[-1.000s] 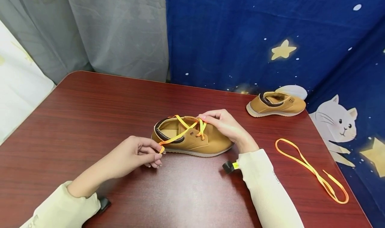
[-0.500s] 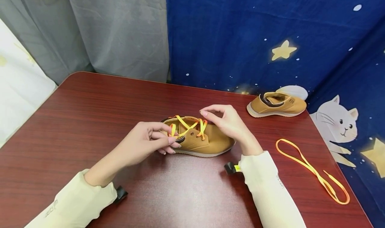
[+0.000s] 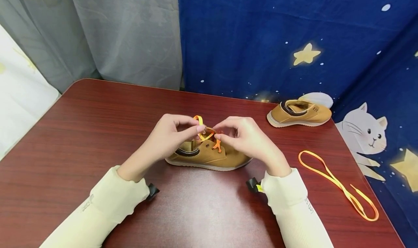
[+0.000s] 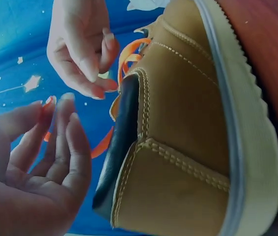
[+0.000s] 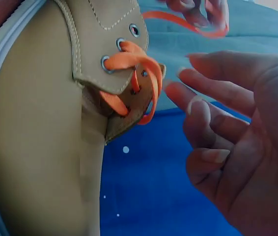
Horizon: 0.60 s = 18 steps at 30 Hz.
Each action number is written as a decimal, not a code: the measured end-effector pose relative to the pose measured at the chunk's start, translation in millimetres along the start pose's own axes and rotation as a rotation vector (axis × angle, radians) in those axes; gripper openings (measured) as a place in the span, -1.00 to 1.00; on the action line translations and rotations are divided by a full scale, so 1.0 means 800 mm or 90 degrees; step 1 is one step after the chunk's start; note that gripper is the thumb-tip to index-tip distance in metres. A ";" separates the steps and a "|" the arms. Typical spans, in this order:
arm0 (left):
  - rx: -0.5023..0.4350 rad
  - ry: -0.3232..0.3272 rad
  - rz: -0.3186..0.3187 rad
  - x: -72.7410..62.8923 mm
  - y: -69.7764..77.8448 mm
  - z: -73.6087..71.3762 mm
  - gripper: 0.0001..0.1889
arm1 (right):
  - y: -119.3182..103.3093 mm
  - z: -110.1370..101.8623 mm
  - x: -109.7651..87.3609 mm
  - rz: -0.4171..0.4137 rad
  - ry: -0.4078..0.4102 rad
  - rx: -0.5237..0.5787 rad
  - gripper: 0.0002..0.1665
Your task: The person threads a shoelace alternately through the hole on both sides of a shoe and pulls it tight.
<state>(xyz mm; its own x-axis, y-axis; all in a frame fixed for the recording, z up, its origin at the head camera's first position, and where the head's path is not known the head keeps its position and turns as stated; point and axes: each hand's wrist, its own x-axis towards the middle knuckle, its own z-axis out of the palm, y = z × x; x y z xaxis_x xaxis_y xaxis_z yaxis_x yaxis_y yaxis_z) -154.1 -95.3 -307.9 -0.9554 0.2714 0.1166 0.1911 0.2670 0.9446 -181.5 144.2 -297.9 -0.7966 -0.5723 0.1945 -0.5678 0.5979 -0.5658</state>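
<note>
A tan shoe (image 3: 228,159) with a dark padded collar stands sideways on the table, toe to the right. An orange shoelace (image 5: 126,60) runs through its front eyelets and crosses over the flaps; one upper eyelet (image 5: 134,30) has no lace in it. Above the shoe opening, my left hand (image 3: 171,137) pinches a length of this lace between thumb and index finger, and a loop stands up from the fingertips. My right hand (image 3: 253,139) is over the lacing, its fingers loosely bent. In the right wrist view its fingertips (image 5: 171,91) come right beside the far eyelet flap (image 5: 117,125).
Another tan shoe (image 3: 298,113), without a lace, stands at the back right of the table (image 3: 98,121). A loose orange lace (image 3: 337,184) lies looped near the right edge. Grey and blue curtains (image 3: 235,41) hang behind the table.
My left hand has moved right and up from beside the heel to above the shoe opening, bringing the lace along. My right hand stays near the lacing, its fingers shifting slightly.
</note>
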 end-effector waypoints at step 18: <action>0.030 0.031 -0.048 0.027 -0.017 0.021 -0.85 | -0.018 0.015 0.003 -0.017 -0.062 -0.136 -0.81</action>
<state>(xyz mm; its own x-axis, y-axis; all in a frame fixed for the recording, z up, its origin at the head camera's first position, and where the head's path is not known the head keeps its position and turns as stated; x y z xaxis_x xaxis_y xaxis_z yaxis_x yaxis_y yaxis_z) -173.5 -77.9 -323.6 -0.9771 0.2038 0.0616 0.1274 0.3278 0.9361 -173.0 127.5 -299.0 -0.7626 -0.6350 0.1235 -0.6279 0.6808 -0.3772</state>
